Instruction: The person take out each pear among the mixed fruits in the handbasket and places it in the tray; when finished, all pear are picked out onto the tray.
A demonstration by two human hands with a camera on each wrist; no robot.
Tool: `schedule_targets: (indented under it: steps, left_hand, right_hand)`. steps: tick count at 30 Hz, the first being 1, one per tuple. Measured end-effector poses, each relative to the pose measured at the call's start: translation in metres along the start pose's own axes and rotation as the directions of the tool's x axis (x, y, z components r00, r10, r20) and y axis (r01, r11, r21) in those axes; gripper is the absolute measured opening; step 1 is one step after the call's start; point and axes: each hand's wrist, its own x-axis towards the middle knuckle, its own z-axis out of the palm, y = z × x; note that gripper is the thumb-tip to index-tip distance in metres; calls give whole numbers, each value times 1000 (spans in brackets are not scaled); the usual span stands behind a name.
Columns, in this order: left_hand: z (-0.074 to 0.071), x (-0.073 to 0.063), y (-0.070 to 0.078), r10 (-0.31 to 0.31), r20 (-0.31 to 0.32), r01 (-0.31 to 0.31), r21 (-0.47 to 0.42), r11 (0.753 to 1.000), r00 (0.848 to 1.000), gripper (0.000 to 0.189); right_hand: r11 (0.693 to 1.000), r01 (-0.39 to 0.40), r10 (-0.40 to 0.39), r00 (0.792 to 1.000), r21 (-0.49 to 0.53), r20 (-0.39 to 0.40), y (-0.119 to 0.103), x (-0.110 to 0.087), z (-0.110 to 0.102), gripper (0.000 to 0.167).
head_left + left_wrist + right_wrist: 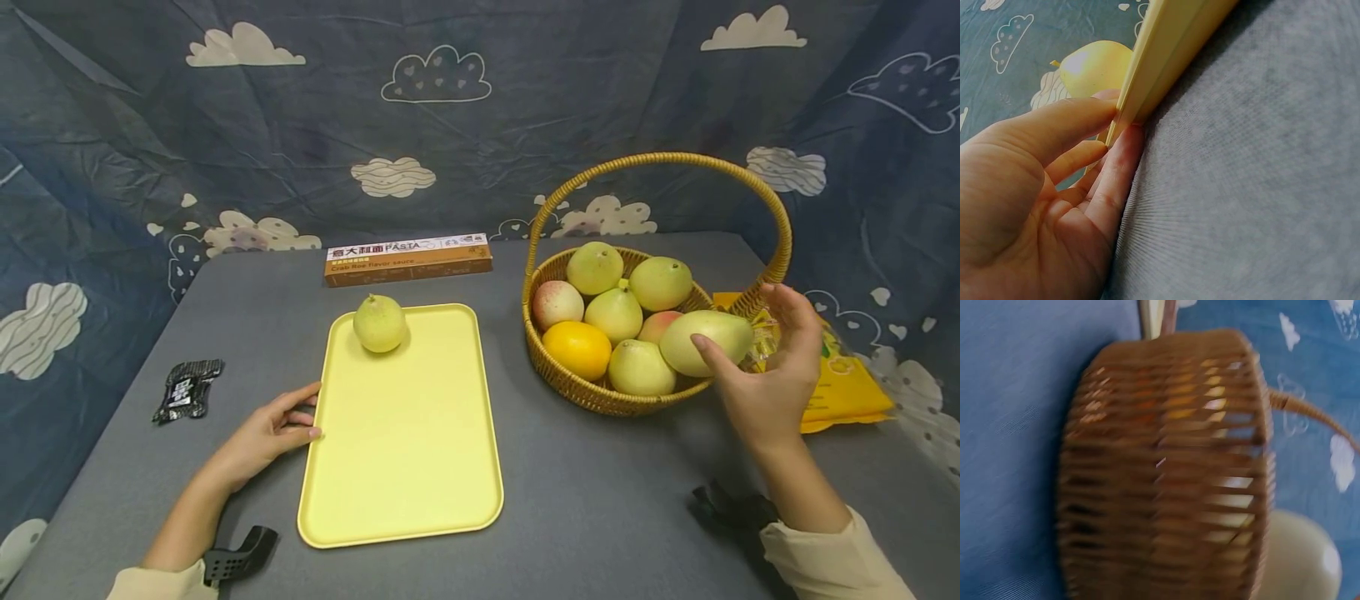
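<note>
At the left edge of a yellow tray (405, 442), my left hand (262, 429) pinches the rim, thumb above and fingers below in the left wrist view. A round yellow-green pear (379, 323) sits in the tray's far left corner. My right hand (772, 375) is at the right side of a wicker basket (592, 396), its thumb in front of a pale green oblong fruit (697, 333). The other fingers are spread behind, apart from the fruit. In the right wrist view the blurred basket hides most of its contents.
The basket also holds several pears (595, 268), a peach (557, 304) and an orange-yellow fruit (577, 350) under a tall arched handle (660, 158). A pasta box (408, 260) lies behind the tray. Yellow packets (843, 392) lie right of the basket, a black wrapped packet (187, 390) far left.
</note>
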Motion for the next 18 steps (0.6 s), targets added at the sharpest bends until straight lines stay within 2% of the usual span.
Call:
schedule_targets:
  steps: [5, 11, 18]
  left_hand:
    - [-1, 0, -1, -6, -1, 6, 7, 1000, 1000, 63]
    - [-1, 0, -2, -15, -5, 15, 17, 1000, 1000, 63]
    - [0, 0, -1, 1, -6, -1, -5, 1000, 1000, 62]
  right_hand:
    - [996, -33, 32, 999, -82, -12, 1, -5, -5, 68]
    - [986, -99, 94, 995, -132, -42, 5, -11, -8, 67]
    - [975, -205, 204, 979, -82, -23, 28, -16, -16, 71]
